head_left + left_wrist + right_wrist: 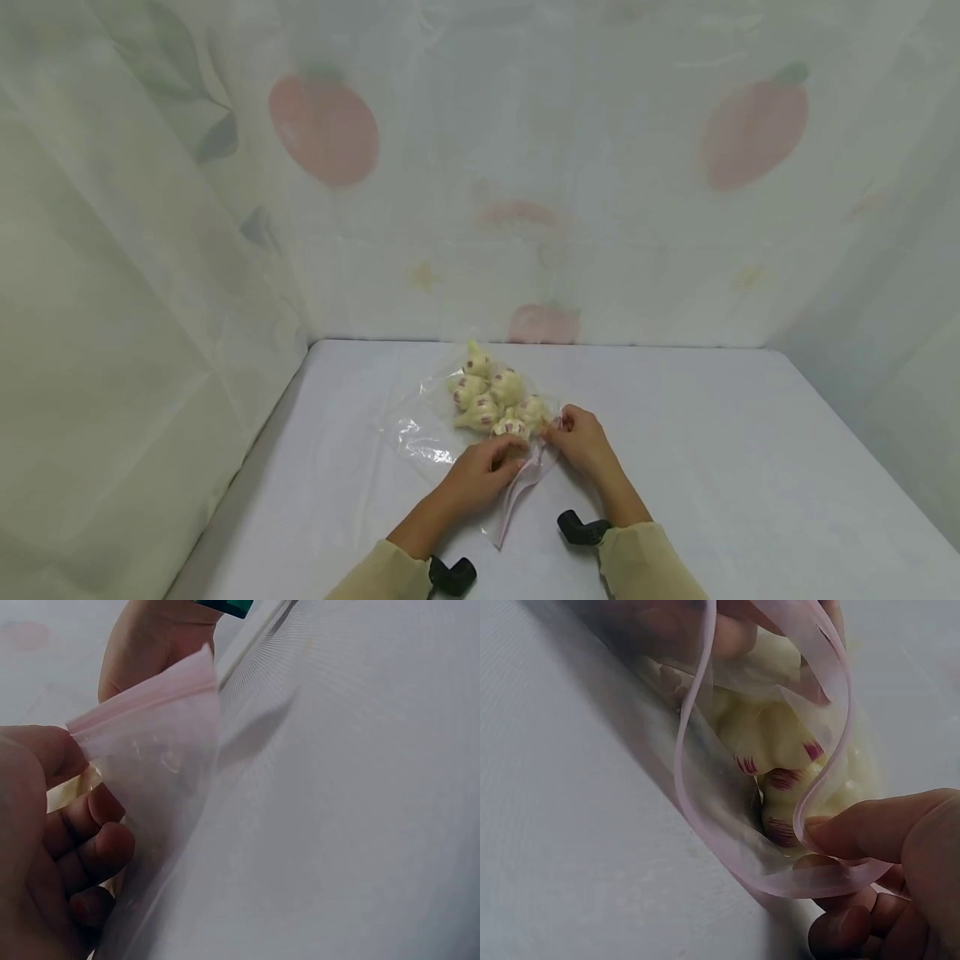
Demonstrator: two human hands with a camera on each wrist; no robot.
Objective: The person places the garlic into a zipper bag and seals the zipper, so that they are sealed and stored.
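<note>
A clear zip-lock bag (427, 433) with a pink rim lies on the table, and several garlic bulbs (480, 410) with purple marks sit in it. My left hand (474, 477) holds the near side of the bag's mouth; its thumb meets the pink rim in the left wrist view. At the right end of the mouth, my right hand (587, 442) pinches the rim between thumb and fingers. In the right wrist view the pink rim (684, 757) stands apart in a loop, with garlic bulbs (769, 739) visible through it.
A white cloth covers the table (712, 467). Pale curtains with fruit prints (630, 167) hang behind it and at both sides. Dark wrist devices (454, 577) sit by both sleeves.
</note>
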